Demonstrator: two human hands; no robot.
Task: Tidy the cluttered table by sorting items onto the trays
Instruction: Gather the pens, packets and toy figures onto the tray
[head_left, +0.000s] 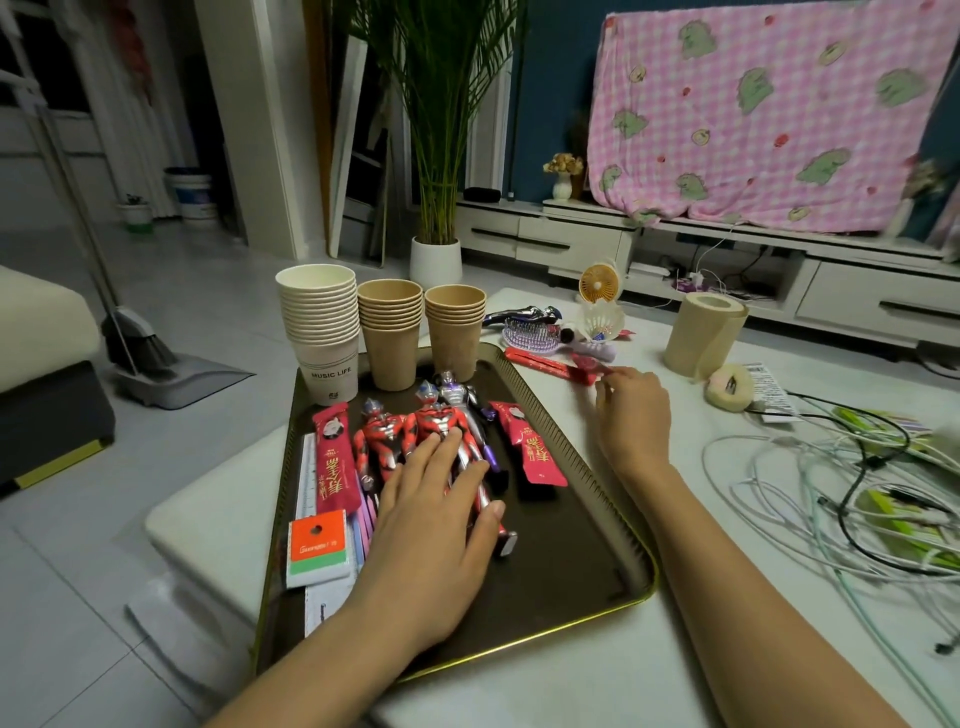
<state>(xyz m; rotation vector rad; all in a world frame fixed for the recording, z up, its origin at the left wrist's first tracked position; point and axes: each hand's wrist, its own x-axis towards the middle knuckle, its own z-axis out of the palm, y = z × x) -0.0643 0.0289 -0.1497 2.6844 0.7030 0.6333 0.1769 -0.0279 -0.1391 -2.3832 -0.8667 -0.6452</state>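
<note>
Tray (571, 564) groups like items: left grip (436, 519) lies flat, released, steadying toy figures (382, 441); right grip (631, 415) pinches red packet (550, 364) beside the tray, probably for loading.

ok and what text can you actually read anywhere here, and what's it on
"MUSIC LIFE": printed on the bottom white paper cup of the stack.
Orange and green packet: a white brand word, too blurred to read.
Red sachets: large gold characters, too blurred to read.
White label at the far right: print too small to read.
</note>
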